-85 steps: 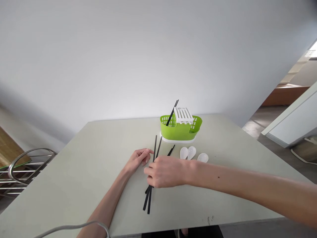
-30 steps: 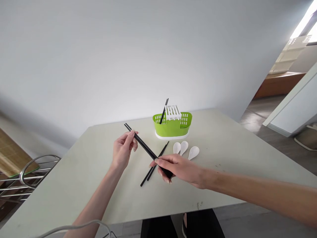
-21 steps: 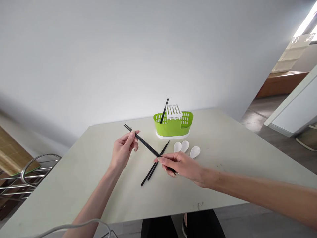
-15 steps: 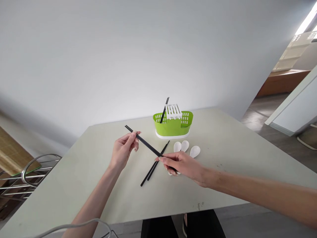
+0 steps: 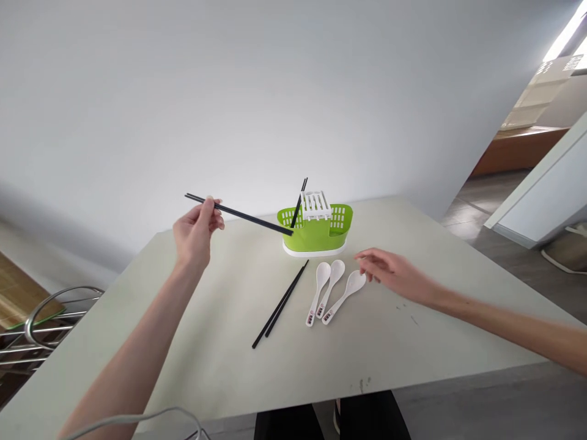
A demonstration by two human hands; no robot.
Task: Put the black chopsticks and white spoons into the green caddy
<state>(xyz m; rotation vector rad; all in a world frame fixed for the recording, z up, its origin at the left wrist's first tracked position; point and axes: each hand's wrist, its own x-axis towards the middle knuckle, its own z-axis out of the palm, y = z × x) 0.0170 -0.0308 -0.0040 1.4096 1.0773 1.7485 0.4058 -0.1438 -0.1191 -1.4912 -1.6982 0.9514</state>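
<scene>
My left hand (image 5: 197, 229) is closed on a pair of black chopsticks (image 5: 247, 217), held in the air with their thick ends in front of the green basket (image 5: 316, 237). More black chopsticks (image 5: 299, 201) stand in the basket's left part, beside its white slatted rack (image 5: 315, 205). My right hand (image 5: 383, 269) hovers by the bowl of the rightmost white spoon (image 5: 355, 282), fingers slightly curled and apart, holding nothing. Two further white spoons (image 5: 322, 275) lie to its left. Another black chopstick pair (image 5: 279, 305) rests on the table left of the spoons.
The pale table (image 5: 220, 348) has a white wall (image 5: 229, 91) behind it. A grey cable (image 5: 123, 419) crosses the lower left. At the left stands a metal rack (image 5: 41, 330) beside a wooden board (image 5: 22, 293).
My right hand has let go of the chopsticks and moved right, uncovering the spoons. My left hand has risen to the left with the pair.
</scene>
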